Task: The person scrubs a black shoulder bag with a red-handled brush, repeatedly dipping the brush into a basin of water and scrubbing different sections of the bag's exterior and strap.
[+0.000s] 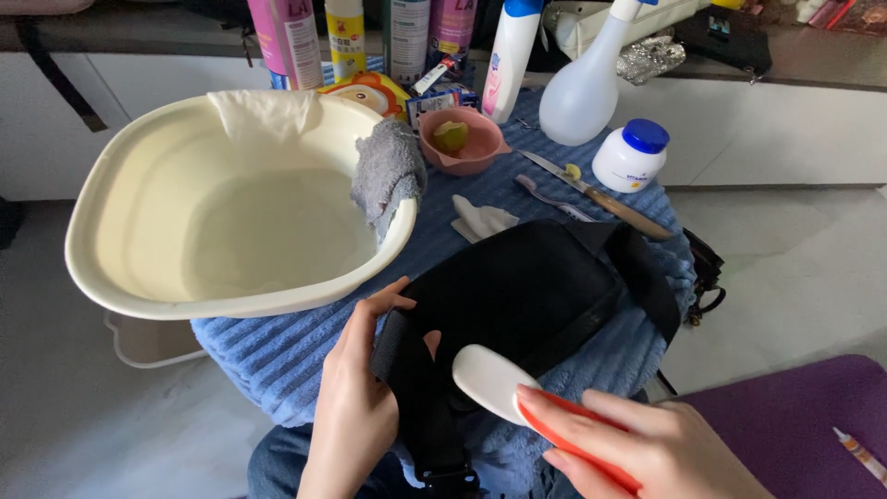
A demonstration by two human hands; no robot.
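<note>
A black bag (536,277) lies on the blue ribbed towel (277,351) covering the bench, just in front of the person. The left hand (356,397) pinches the bag's near strap edge between thumb and fingers, while the right hand (637,448) is closed around a white and orange brush (499,383) resting on the bag. A cream basin (111,212) with a grey cloth (388,171) over its rim sits to the left, a knife (596,194) and a white jar (630,155) beyond.

At your table's far edge stand pink bottles (285,37), a yellow bottle (345,35), a white spray bottle (584,88) and a blue-lidded white jar (630,155).
</note>
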